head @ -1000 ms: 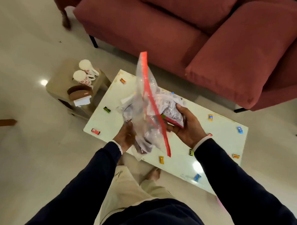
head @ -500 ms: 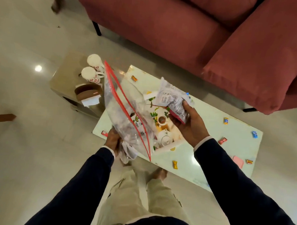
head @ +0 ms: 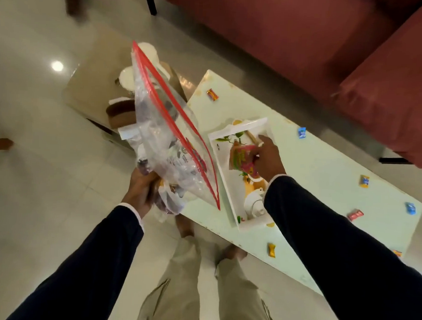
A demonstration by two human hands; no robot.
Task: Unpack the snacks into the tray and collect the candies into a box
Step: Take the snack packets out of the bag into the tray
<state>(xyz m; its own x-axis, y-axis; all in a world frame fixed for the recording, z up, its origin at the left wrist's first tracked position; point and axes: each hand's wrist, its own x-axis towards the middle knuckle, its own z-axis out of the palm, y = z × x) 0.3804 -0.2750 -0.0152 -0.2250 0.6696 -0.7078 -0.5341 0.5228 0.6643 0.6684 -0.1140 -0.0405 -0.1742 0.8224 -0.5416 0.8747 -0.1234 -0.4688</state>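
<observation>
My left hand (head: 141, 188) grips the bottom of a clear zip bag (head: 167, 138) with a red seal, held open and tilted up; more snack packets show inside it. My right hand (head: 269, 157) holds a pink and yellow snack packet (head: 242, 160) down inside the white tray (head: 225, 172), which has a teapot picture on its floor. The tray lies on a pale green coffee table (head: 325, 179). Several wrapped candies lie scattered on the table, among them an orange one (head: 212, 94), a blue one (head: 301, 132) and a yellow one (head: 271, 250).
A red sofa (head: 307, 43) runs along the table's far side. Left of the table stands a low beige stool (head: 92, 91) with white cups (head: 127, 78) and a brown holder (head: 120, 112). My legs and bare feet are at the table's near edge.
My right hand has carried the snack packet from above the table down into the tray. The bag in my left hand has swung left and away from the tray.
</observation>
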